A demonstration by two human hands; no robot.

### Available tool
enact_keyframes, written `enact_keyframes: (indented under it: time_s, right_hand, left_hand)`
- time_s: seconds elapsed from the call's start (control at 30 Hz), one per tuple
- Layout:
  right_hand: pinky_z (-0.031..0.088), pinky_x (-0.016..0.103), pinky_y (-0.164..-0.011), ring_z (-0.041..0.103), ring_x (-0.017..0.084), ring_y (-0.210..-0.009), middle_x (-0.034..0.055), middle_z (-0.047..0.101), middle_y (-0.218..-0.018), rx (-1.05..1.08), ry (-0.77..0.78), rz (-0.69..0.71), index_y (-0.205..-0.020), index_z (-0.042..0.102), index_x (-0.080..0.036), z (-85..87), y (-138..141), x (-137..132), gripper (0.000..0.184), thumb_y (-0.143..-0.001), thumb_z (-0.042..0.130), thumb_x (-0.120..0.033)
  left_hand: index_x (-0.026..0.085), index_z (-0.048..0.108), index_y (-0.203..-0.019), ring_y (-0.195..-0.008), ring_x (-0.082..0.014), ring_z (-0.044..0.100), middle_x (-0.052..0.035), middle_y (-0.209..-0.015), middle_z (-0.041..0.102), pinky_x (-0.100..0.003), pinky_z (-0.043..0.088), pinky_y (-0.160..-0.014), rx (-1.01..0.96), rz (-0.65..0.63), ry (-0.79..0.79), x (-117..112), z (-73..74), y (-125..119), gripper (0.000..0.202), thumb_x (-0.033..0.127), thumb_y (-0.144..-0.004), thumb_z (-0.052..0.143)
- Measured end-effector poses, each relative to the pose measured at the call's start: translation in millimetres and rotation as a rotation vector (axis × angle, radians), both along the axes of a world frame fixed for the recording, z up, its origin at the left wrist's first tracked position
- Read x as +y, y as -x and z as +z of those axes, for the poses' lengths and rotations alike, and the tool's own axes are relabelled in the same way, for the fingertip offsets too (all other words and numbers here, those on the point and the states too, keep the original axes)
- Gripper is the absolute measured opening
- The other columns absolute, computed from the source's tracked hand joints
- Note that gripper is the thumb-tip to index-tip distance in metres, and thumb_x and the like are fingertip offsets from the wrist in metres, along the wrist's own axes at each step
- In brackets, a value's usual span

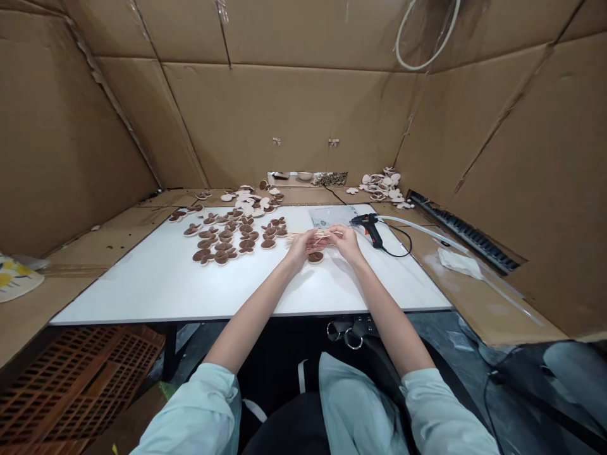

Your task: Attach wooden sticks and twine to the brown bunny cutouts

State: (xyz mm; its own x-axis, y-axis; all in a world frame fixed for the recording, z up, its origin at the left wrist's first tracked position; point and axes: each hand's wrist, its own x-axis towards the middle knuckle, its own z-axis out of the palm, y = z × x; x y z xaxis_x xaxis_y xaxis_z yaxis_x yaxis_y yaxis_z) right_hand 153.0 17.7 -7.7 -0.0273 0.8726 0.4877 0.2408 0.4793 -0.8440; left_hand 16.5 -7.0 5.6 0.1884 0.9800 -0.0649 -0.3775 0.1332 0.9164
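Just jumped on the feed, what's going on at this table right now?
A person seated at a white tabletop holds a bundle of thin wooden sticks in both hands. The left hand and right hand are close together, just above a flat brown-and-pale cutout. More cutouts lie clustered to the left, and a black hot glue gun rests to the right.

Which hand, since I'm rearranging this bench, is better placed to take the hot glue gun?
Probably the right hand: the hot glue gun lies just beside it, while the left hand sits farther off. Both hold wooden sticks.
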Motion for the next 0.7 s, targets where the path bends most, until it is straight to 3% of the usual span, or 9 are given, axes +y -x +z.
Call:
enact_keyframes:
  time_s: [0.17, 0.33, 0.53, 0.7]
  right_hand:
    - [0.047, 0.030, -0.070, 0.059, 0.017, -0.073, 0.0054, 0.064, -0.076, 0.059, 0.018, 0.059, -0.062, 0.061, -0.017, 3.7, 1.9, -4.0, 0.026, -0.064, 0.060, -0.043]
    - [0.050, 0.034, -0.071, 0.062, 0.019, -0.076, 0.0068, 0.067, -0.078, 0.189, 0.169, 0.160, -0.074, 0.063, -0.016, 5.3, 2.9, -7.1, 0.039, -0.066, 0.055, -0.054]
    - [0.049, 0.033, -0.071, 0.062, 0.019, -0.072, 0.0057, 0.068, -0.075, 0.101, 0.121, 0.161, -0.071, 0.065, -0.017, 8.8, 0.6, -9.5, 0.035, -0.060, 0.063, -0.050]
    - [0.047, 0.031, -0.068, 0.061, 0.018, -0.069, 0.0049, 0.068, -0.072, 0.036, 0.072, 0.143, -0.069, 0.065, -0.017, 7.6, 0.6, -8.8, 0.031, -0.063, 0.062, -0.047]
  left_hand:
    - [0.011, 0.067, -0.069, -0.067, -0.0131, 0.061, -0.0064, -0.068, 0.066, -0.026, 0.045, -0.073, 0.006, -0.015, -0.078, -0.7, -0.8, 1.5, 0.026, 0.031, -0.053, 0.072]
    - [0.011, 0.066, -0.067, -0.063, -0.0114, 0.059, -0.0063, -0.068, 0.066, -0.026, 0.045, -0.070, 0.005, -0.008, -0.094, 0.4, -1.6, 3.4, 0.027, 0.029, -0.049, 0.075]
    - [0.011, 0.066, -0.067, -0.057, -0.0107, 0.057, -0.0047, -0.062, 0.064, -0.025, 0.044, -0.067, 0.026, -0.023, -0.092, 0.4, -1.0, 4.1, 0.029, 0.032, -0.049, 0.075]
    - [0.013, 0.062, -0.063, -0.057, -0.0137, 0.059, -0.0059, -0.059, 0.063, -0.028, 0.045, -0.067, -0.019, -0.001, 0.011, 1.5, 0.7, 3.1, 0.032, 0.045, -0.064, 0.062]
